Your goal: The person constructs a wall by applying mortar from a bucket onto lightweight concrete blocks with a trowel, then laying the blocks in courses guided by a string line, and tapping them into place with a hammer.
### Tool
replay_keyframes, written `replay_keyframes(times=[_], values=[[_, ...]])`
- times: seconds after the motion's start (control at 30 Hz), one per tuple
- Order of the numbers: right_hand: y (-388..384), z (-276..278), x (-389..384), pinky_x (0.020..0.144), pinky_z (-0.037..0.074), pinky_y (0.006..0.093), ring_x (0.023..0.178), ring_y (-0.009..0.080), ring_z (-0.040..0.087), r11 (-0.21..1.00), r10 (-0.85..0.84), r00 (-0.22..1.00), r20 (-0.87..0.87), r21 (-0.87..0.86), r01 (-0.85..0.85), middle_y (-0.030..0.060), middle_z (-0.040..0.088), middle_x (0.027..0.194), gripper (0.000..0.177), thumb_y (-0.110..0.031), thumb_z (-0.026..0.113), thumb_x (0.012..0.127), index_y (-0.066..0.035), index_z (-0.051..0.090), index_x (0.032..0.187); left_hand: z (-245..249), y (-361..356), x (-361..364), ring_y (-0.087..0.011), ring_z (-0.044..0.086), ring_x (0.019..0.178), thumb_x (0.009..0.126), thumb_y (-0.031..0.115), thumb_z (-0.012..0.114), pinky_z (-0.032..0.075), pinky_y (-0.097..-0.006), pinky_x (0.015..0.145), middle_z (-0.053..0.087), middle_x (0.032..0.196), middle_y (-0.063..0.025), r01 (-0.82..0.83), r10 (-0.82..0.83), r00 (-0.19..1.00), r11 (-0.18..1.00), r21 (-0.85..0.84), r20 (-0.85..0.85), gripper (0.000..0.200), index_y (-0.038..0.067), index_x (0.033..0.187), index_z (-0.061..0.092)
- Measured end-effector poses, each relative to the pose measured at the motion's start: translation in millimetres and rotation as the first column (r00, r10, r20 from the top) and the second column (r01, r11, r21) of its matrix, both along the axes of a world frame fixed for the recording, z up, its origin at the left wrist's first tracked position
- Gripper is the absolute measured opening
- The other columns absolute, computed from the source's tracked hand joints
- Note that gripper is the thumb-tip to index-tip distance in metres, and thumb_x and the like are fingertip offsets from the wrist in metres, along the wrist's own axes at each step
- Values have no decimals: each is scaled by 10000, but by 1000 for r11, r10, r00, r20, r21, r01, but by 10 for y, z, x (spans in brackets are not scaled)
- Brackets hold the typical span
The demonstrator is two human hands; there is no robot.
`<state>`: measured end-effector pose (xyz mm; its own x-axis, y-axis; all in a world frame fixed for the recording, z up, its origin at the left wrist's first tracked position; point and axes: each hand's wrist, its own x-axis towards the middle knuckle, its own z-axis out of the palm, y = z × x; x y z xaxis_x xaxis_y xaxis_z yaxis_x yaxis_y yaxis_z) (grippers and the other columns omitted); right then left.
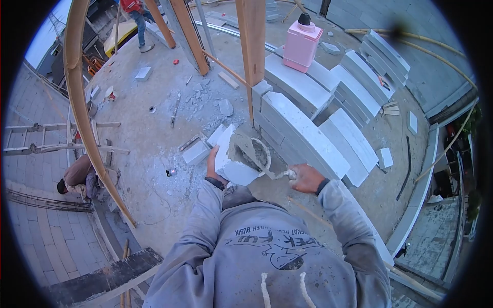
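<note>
My left hand [212, 167] is wrapped round the left side of a white lightweight concrete block [232, 172], held tilted in front of my body. Grey mortar [235, 146] coats part of the block's upper face. In my right hand [307, 178] is the handle of a trowel [277, 175]; its mortar-smeared blade reaches left to the coated face. Just behind the block stands a round bucket [265, 153], partly hidden by block and trowel. My right-hand fingers close round the handle, while the left fingertips are partly out of sight.
Stacked white blocks [303, 134] rise on the right, with a pink jug [301, 47] on top. Wooden posts [252, 43] stand ahead. Block rubble [203, 97] and a spirit level [175, 109] lie on the floor. One person [81, 174] bends at left; another person [138, 20] stands farther back.
</note>
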<state>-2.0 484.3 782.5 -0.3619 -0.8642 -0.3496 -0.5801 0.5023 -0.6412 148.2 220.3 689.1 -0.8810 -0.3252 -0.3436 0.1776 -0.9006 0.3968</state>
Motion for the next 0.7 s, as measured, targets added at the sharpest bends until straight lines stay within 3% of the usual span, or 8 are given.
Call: replay_keyframes(times=[0.17, 0.23, 0.27, 0.37, 0.43, 0.57, 0.63, 0.7], values=[[55, 157, 146, 789, 476, 410, 817, 361, 609, 1000, -5, 1000, -25, 28, 5, 221, 623, 862, 453, -190, 608, 647, 26, 574, 1044, -66, 7, 63, -294, 557, 1066, 843, 500, 451, 432, -459, 927, 557, 1202, -99, -42, 39, 977, 999, 10, 208, 577, 112, 1269, 458], [99, 236, 111, 640, 512, 369, 651, 279, 621, 997, 13, 948, 317, 67, -36, 167, 618, 770, 416, -148, 611, 670, 24, 569, 1046, -81, 17, 72, -282, 565, 1053, 835, 500, 475, 439, -480, 905, 566, 1191, -98, -38, 34, 968, 999, 11, 249, 567, 120, 1256, 472], [108, 230, 112, 640, 512, 369, 651, 279, 621, 997, 11, 949, 314, 66, -33, 167, 618, 770, 416, -148, 611, 670, 24, 569, 1046, -95, 18, 59, -270, 574, 1040, 828, 501, 499, 445, -502, 884, 575, 1181, -97, -42, 36, 957, 999, 14, 286, 557, 128, 1243, 487], [151, 139, 122, 484, 488, 290, 515, 170, 571, 998, -58, 753, 656, 22, 57, 90, 572, 673, 277, -89, 601, 706, 21, 570, 959, -153, 13, 61, -269, 580, 1030, 836, 491, 496, 449, -481, 893, 580, 1174, -90, -86, 78, 960, 996, 20, 269, 554, 116, 1243, 487], [180, 67, 53, 466, 445, 246, 496, 121, 543, 960, -85, 447, 890, -47, 277, 38, 552, 623, 131, -69, 633, 719, 1, 576, 815, -97, 37, 56, -268, 583, 1025, 841, 483, 492, 452, -461, 899, 583, 1167, -89, -87, 84, 979, 996, 6, 188, 551, 108, 1245, 485], [101, 225, -186, 435, 465, 253, 477, 122, 525, 930, -158, 495, 854, -40, 365, 31, 509, 609, 123, -68, 606, 732, -10, 540, 818, 74, -71, 71, -251, 580, 1034, 860, 429, 506, 452, -394, 920, 576, 1166, -109, -29, 33, 998, 996, -87, 45, 552, 42, 1251, 464], [56, 322, -323, 440, 467, 255, 482, 117, 529, 942, -194, 734, 651, -85, 325, 36, 527, 627, 145, -70, 617, 723, -6, 552, 835, 193, -50, 92, -234, 571, 1048, 852, 412, 539, 455, -365, 914, 557, 1189, -127, 20, -18, 1000, 993, -120, 20, 598, 2, 1274, 432], [4, 479, -450, 440, 463, 253, 486, 116, 532, 946, -190, 810, 555, -119, 303, 38, 535, 628, 139, -70, 619, 720, -6, 557, 827, 345, -20, 116, -253, 561, 1065, 849, 436, 527, 446, -376, 924, 532, 1221, -144, 74, -68, 997, 958, -277, 29, 637, -3, 1294, 406]])
